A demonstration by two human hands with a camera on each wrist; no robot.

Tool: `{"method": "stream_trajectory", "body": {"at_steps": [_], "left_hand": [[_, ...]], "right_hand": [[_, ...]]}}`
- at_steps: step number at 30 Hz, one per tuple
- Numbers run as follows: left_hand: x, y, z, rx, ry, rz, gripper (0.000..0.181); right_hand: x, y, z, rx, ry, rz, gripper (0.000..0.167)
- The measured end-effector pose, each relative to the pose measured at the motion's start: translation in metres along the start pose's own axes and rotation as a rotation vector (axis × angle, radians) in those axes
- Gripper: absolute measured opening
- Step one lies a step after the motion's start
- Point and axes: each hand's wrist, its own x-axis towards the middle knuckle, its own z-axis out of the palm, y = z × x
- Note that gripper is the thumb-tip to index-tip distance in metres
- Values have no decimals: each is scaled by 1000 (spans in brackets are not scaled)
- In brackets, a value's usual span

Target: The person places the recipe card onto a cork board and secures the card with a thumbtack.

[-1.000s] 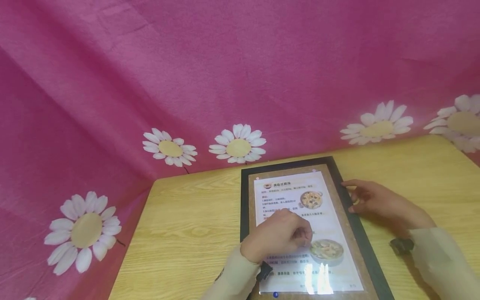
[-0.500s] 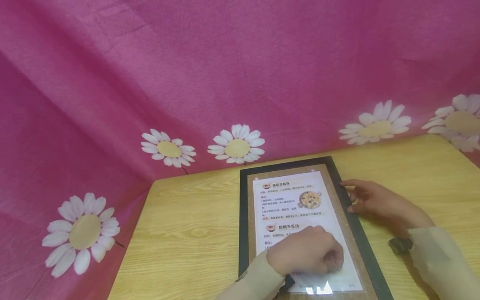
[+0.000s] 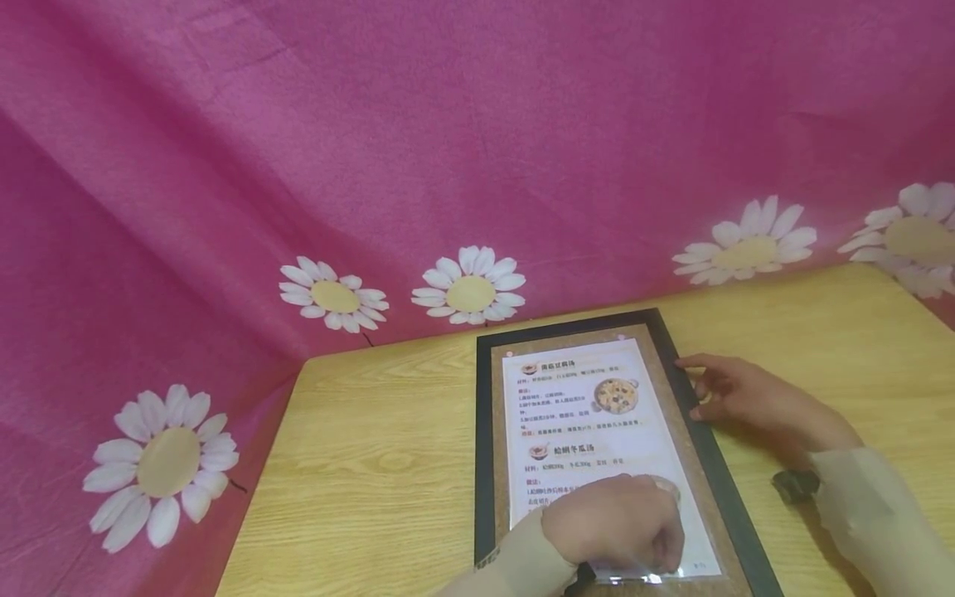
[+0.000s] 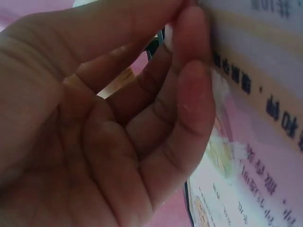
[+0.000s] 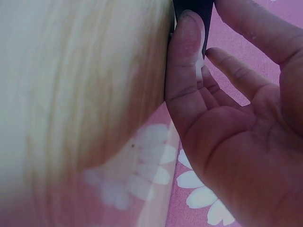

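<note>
A printed recipe sheet [image 3: 656,448] under a shiny clear cover lies on a cork board [image 3: 691,464] with a black frame [image 3: 485,431]. Over the sheet's lower right part is my left hand [image 3: 615,522], fingers bent. In the left wrist view its thumb and forefinger [image 4: 191,28] come together beside the printed page; whether anything small sits between them is hidden. My right hand [image 3: 761,406] touches the frame's right edge with its fingertips, steadying against the side. A fingertip [image 5: 188,42] lies against the black frame in the right wrist view.
Small pink pins [image 3: 622,337] show at the sheet's top corners. The board lies on a wooden table [image 3: 373,464]. A pink cloth [image 3: 477,149] printed with daisies hangs behind and to the left of it.
My left hand has moved right and down, from the sheet's middle to its lower right part, uncovering the middle text. My right hand stays at the frame's edge.
</note>
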Motion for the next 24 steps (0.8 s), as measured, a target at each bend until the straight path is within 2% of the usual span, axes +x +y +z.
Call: {"method": "stream_trajectory", "body": {"at_steps": [4, 8, 12, 15, 20, 24], "left_hand": [[-2, 2, 2, 27, 48, -7, 11], [-2, 4, 5, 42, 108, -12, 14], [-1, 6, 7, 26, 120, -25, 23], [0, 7, 6, 19, 85, -26, 23], [1, 12, 5, 20, -31, -52, 15], [0, 15, 5, 16, -61, -97, 17]], "right_hand": [[0, 0, 0, 34, -4, 9, 80], [1, 0, 0, -38, 10, -45, 78], [2, 0, -1, -93, 8, -47, 78], [1, 0, -2, -79, 2, -18, 79], [2, 0, -2, -93, 7, -21, 79], [2, 0, -2, -79, 2, -10, 80]]}}
